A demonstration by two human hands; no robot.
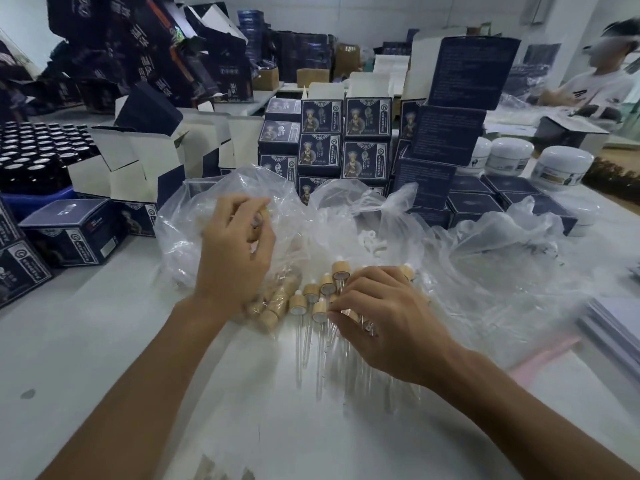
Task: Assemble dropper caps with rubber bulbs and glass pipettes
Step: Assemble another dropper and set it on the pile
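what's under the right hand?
The right hand rests on a row of assembled droppers with wooden caps and glass pipettes. Whatever its fingertips may be pinching is covered.

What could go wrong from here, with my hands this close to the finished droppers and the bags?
1. The right hand rests on the row of finished droppers; their glass pipettes lie loose on the table and could roll or snap under pressure.
2. The left hand works in the clear plastic bag; dragging the film could sweep the loose wooden caps about.
3. The small white bulbs sit on crumpled plastic and might scatter.
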